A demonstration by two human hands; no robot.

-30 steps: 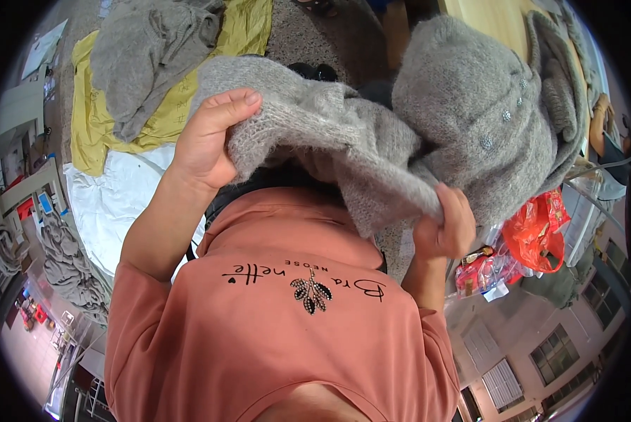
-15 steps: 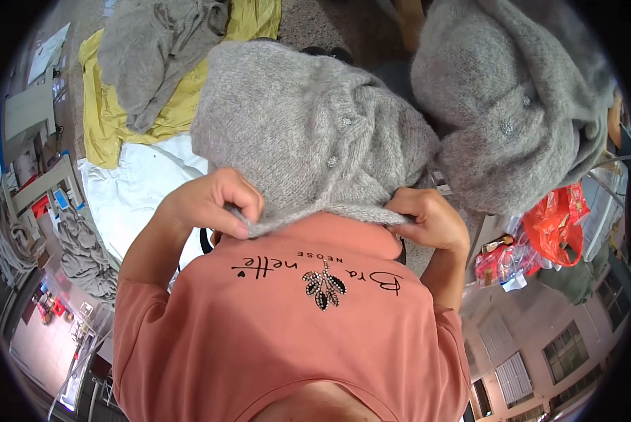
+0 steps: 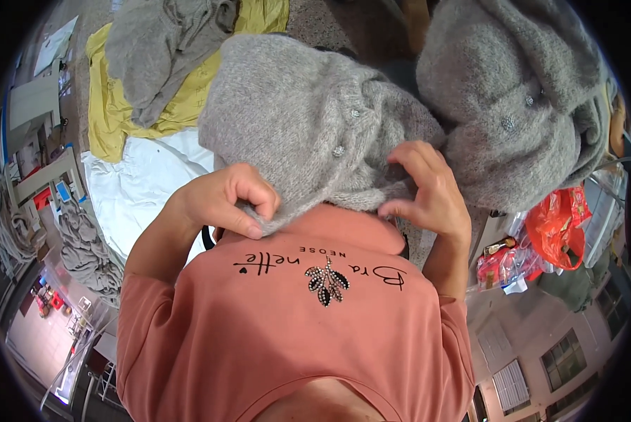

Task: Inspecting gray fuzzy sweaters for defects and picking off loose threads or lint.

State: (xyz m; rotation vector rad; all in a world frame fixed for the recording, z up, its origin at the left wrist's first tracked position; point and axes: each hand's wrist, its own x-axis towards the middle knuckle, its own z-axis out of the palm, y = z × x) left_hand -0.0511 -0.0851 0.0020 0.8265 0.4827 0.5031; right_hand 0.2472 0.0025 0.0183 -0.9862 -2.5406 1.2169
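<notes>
A grey knitted cardigan (image 3: 280, 112) with sparkly round buttons lies across my lap, its ribbed edge running along my waist. The left end of that edge is pinched between the thumb and fingers of my left hand (image 3: 241, 200). At the other end, my right hand (image 3: 429, 188) is open, thumb and fingers apart, beside the folds of the knit. The fabric by the right hand is bunched and its corner is partly hidden by the fingers.
More grey knitwear (image 3: 505, 105) is heaped to the right, with a red plastic bag (image 3: 556, 224) below it. Ahead on the left, another grey knit (image 3: 168, 49) rests on a yellow sheet (image 3: 106, 112), beside a white sheet (image 3: 147, 176). Grey garments (image 3: 87, 243) hang at far left.
My right hand has let go of the ribbed edge and spread its fingers, moving slightly up. The left hand keeps its pinch, shifted a little right.
</notes>
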